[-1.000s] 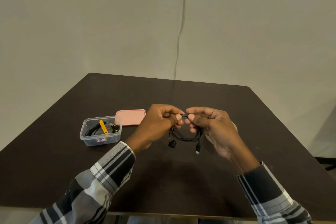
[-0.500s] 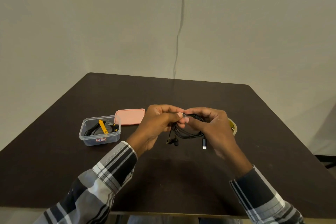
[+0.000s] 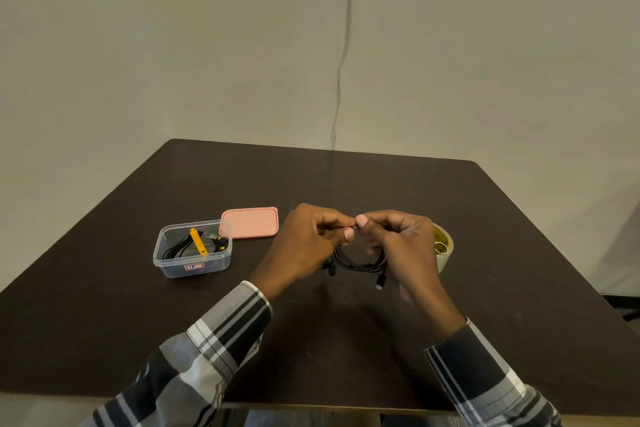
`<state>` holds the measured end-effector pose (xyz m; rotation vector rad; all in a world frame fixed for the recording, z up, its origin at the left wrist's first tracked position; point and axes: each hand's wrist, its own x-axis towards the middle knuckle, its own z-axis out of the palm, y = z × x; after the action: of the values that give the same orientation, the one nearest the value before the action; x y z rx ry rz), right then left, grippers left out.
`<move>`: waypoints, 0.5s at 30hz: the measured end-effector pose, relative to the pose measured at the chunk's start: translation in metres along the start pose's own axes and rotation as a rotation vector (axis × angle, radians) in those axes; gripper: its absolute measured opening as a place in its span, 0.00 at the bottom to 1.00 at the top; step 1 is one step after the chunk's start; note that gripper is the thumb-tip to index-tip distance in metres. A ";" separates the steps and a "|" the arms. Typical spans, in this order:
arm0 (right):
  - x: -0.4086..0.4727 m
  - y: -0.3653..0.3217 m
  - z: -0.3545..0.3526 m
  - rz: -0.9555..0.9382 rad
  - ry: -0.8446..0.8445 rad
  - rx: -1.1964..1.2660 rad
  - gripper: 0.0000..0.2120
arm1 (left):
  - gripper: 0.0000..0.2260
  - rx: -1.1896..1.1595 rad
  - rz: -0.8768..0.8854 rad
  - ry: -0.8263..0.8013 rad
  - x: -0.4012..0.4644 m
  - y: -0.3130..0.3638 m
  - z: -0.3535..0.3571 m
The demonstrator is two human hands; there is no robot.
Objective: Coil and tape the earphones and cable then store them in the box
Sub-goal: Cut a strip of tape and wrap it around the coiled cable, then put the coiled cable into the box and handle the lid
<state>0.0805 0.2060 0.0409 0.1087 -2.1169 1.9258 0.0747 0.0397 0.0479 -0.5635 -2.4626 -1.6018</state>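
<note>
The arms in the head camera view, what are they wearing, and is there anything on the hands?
Both arms wear long plaid sleeves: the left sleeve and right sleeve show broad grey, black and white checks crossed by thin dark stripes, with cuffs at the wrists. The left hand and right hand are bare: no gloves, rings or watch visible.

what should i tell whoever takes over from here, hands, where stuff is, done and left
Left hand and right hand: both pinch the top of the coiled black earphone cord, held above the dark brown table; earbuds and plug hang below.
Clear plastic box: open, at the left, already holding a black cable bound with a yellow strip. Its pink lid lies beside it.
Roll of clear tape: on the table behind the right hand.
Done: one cable stored; earphones coiled.
Left: tape the coil (whether tape is on it cannot be told), put it in the box.
</note>
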 end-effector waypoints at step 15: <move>0.001 -0.005 -0.002 0.087 -0.053 0.151 0.08 | 0.10 0.055 0.174 0.205 -0.007 -0.005 0.010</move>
<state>0.0809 0.2071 0.0460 0.1002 -2.0382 2.1553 0.0798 0.0455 0.0372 -0.5583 -2.2355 -1.4436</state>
